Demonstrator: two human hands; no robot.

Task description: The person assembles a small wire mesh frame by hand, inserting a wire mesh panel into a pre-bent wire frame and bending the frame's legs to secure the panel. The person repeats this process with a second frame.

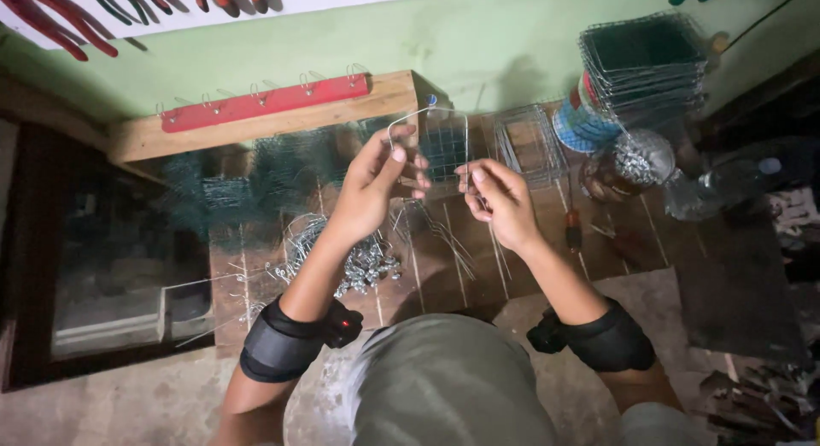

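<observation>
My left hand (376,185) and my right hand (500,198) hold a small wire mesh panel (444,147) upright between them, above a wooden workbench (649,232). A thin bent wire (418,114) arches over the panel's top, and my left fingers pinch it at its left side. My right fingers grip the panel's right edge. Both forearms wear black bands. A heap of small metal wire clips (363,267) lies on the bench just below my left wrist.
Stacked wire mesh baskets (645,61) stand at the back right, beside a jar of metal pieces (636,160). A flat mesh box (530,143) lies behind my right hand. A screwdriver (572,228) rests on the bench. A red hook rail (265,100) runs along a wooden beam.
</observation>
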